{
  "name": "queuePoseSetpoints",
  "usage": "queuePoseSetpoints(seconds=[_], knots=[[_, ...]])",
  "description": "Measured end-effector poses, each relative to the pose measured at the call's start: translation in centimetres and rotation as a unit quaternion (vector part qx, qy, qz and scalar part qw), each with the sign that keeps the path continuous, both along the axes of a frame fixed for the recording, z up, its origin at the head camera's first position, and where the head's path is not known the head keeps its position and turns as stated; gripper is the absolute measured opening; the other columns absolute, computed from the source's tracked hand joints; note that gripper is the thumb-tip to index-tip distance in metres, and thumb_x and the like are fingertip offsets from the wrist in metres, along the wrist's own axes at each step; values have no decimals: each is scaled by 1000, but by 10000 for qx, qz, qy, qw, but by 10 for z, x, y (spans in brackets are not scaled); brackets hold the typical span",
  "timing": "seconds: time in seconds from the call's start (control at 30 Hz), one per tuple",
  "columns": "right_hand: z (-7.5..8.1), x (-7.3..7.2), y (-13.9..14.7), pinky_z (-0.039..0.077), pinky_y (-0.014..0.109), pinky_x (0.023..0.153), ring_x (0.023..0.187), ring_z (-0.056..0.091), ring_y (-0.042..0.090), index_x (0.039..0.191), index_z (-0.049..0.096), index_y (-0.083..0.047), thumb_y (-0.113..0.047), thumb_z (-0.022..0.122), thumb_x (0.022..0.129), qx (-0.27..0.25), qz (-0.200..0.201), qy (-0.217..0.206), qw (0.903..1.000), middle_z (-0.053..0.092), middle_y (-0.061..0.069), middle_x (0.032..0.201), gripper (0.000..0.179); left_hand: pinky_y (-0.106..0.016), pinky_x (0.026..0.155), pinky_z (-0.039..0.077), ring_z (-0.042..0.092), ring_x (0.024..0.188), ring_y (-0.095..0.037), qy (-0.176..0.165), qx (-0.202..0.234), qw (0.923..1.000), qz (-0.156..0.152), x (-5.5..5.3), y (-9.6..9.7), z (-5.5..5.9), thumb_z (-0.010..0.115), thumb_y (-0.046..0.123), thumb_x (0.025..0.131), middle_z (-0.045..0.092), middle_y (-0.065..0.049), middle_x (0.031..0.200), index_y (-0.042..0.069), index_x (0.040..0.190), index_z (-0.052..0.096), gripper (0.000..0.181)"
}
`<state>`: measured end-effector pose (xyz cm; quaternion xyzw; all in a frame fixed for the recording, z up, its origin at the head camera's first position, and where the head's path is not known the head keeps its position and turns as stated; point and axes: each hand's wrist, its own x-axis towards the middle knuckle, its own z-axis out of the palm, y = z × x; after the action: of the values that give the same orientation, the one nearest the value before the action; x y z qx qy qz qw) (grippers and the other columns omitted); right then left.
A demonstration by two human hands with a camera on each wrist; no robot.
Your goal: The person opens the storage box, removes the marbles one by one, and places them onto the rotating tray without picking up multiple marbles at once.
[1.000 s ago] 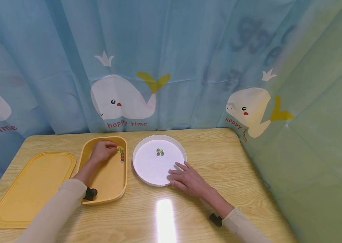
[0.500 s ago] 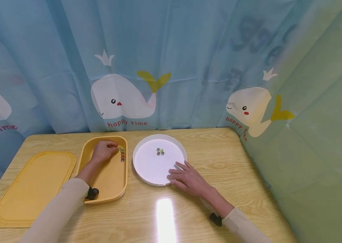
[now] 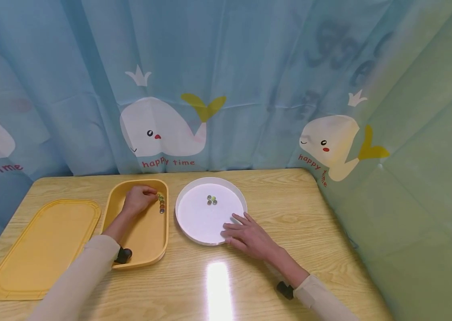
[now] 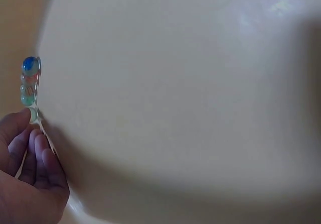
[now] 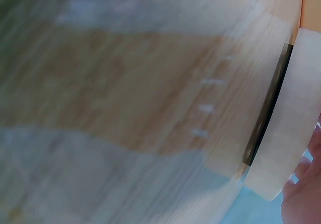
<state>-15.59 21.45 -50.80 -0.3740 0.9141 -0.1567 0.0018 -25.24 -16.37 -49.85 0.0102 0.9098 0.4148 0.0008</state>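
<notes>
In the head view, my left hand [image 3: 137, 199] reaches into the yellow tray [image 3: 137, 243], thumb and fingertips pinching the pale green marble [image 4: 33, 114] at the far end of a row. The rest of the row, several coloured glass marbles [image 3: 162, 205], lies along the tray's right side, with a blue marble [image 4: 30, 65] at the near end. My right hand [image 3: 252, 238] rests with spread fingers over the near right rim of a round white tray [image 3: 191, 228]. Several marbles [image 3: 211, 200] sit in a small cluster on that tray.
A flat yellow lid [image 3: 47, 249] lies left of the yellow tray. All stand on a wood-grain table [image 3: 282, 200]. A blue curtain [image 3: 250, 89] with whales hangs behind, and a green curtain [image 3: 422, 200] closes off the right side.
My left hand shifts slightly right and its fingertips draw closer over the end marble. My right hand and the white tray have not visibly moved.
</notes>
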Motion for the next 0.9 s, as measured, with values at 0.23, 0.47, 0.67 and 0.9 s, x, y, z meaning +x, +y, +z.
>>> queuePoseSetpoints(seconds=[0.23,0.47,0.67,0.9], knots=[[0,0,-1,18,51,117,141,39,28,128,70,-20,-38,54,103,-71,38,97,9999,61,-3,137,35,-35,77,46,59,92,-34,-225,33,9997,82,-2,2,-3,70,8,92,70,-23,105,-9,105,72,22],[1,0,0,16,50,118,142,37,26,129,70,-20,-38,54,103,-62,20,35,10000,60,-3,137,35,-35,77,46,60,91,-34,-107,17,9999,43,-1,2,0,70,6,92,71,-23,102,-10,102,72,19],[1,0,0,14,49,118,142,36,25,129,69,-20,-38,53,103,1,-10,1,10000,60,-4,138,35,-34,75,45,59,89,-34,-97,-19,9999,52,-1,3,0,68,5,92,71,-23,101,-10,101,73,18],[1,0,-1,13,48,118,143,36,24,129,69,-21,-38,53,103,31,-33,-29,10000,60,-4,138,35,-33,75,46,59,89,-33,-151,15,9999,27,-3,2,-2,67,5,92,71,-23,102,-10,102,72,19]])
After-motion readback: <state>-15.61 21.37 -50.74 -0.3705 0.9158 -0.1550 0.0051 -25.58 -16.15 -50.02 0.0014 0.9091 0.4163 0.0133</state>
